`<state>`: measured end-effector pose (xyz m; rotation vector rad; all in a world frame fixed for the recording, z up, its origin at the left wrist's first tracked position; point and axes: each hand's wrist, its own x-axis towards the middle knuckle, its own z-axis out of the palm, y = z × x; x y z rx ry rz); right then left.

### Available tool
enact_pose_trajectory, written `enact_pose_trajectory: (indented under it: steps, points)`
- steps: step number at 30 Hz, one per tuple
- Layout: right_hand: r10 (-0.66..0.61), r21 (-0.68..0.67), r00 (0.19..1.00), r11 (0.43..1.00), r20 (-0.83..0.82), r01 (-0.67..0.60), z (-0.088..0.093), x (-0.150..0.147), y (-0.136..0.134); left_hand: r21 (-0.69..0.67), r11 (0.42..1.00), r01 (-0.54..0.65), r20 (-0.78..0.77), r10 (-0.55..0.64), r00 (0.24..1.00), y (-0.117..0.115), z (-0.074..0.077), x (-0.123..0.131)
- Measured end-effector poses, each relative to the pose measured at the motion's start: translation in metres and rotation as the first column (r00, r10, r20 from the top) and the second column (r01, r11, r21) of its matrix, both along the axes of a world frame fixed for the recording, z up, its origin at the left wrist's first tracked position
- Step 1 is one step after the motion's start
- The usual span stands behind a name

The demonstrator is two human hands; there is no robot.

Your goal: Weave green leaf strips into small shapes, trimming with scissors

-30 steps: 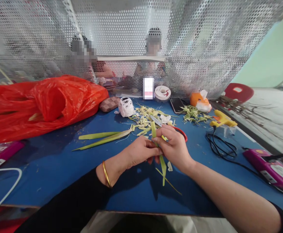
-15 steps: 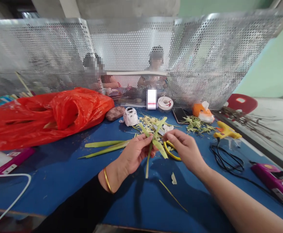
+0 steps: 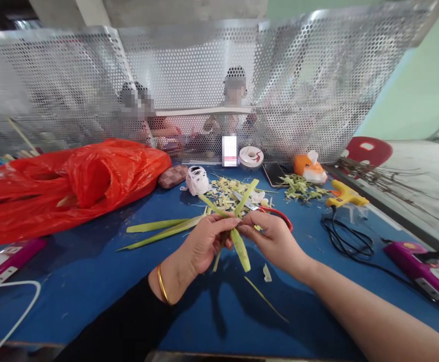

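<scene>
Several flat green leaf strips (image 3: 241, 251) cross each other in front of me, with ends sticking up and down. Thumb and fingers of my left hand (image 3: 204, 240) are closed on them just left of the crossing. My right hand (image 3: 276, 244) pinches the same strips from the right side. Its fingertips meet those of the left hand, so the crossing itself is partly hidden. Just behind the right hand lie scissors (image 3: 285, 218), whose red and yellow handles show in part. Two longer leaf strips (image 3: 159, 226) lie on the table left of my hands.
Pale leaf trimmings (image 3: 225, 188), white string (image 3: 197, 181) and a ribbon spool (image 3: 251, 157) lie behind my hands. A red plastic bag (image 3: 69, 186) covers the left. At right are a yellow glue gun (image 3: 345, 195), its black cable and a purple power strip (image 3: 423, 271). People sit beyond the perforated screen (image 3: 204, 60).
My right hand has moved left and down onto the crossing beside my left hand. The lower leaf end now points more steeply down. The view has shifted slightly.
</scene>
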<state>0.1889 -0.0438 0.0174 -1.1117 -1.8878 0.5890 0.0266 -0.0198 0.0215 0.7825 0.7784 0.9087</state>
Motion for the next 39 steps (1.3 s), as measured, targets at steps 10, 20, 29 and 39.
enact_pose_trajectory:
  steps: [10, 20, 29, 39]
  points:
    - [-0.056, 0.268, 0.987, 0.963, 0.148, 0.015, 0.006, 0.003, -0.001, -0.026, 0.999, -0.020, -0.003, 0.020, 1.000, 0.002, 0.006, -0.003]
    - [-0.066, 0.225, 0.991, 0.974, 0.120, 0.038, 0.002, 0.001, -0.001, -0.040, 0.999, 0.029, -0.001, -0.030, 1.000, 0.007, 0.004, -0.004]
    - [-0.049, -0.193, 0.953, 0.981, -0.298, -0.010, -0.003, -0.004, 0.002, -0.015, 0.996, 0.085, 0.038, -0.084, 0.996, 0.005, 0.002, -0.004]
    - [-0.187, -0.391, 0.869, 0.920, -0.458, -0.008, -0.010, -0.008, 0.003, 0.044, 0.998, 0.051, -0.016, -0.050, 0.999, 0.002, -0.004, 0.004]
